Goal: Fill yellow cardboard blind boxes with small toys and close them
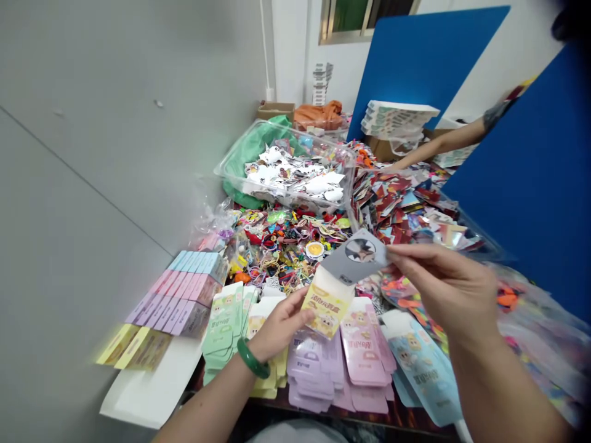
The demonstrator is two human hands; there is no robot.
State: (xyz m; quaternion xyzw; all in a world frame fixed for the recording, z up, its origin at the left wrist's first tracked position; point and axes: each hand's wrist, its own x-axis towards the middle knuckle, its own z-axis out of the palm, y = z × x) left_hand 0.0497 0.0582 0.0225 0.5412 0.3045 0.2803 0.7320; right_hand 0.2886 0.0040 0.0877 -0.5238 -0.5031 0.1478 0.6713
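Note:
My left hand (284,323), with a green bangle at the wrist, grips a small yellow printed carton (327,307) whose top end is open with a white flap. Between the thumb and fingers of my right hand (455,292) is a grey card (360,255) with a round picture. The card's lower edge overlaps the carton's open end; I cannot tell whether it is inside. Below my hands lie flat cartons in stacks: green (224,326), purple (311,369), pink (364,344) and blue (422,363). More yellow ones (270,384) are partly behind my left wrist.
Filled cartons (182,295) stand in rows by the grey wall. A heap of small trinkets (277,240) covers the middle. Behind it are a clear bin (231,157) of white cutouts and a pile of reddish cards (392,203). Another person's arm (443,144) reaches between blue panels (425,61).

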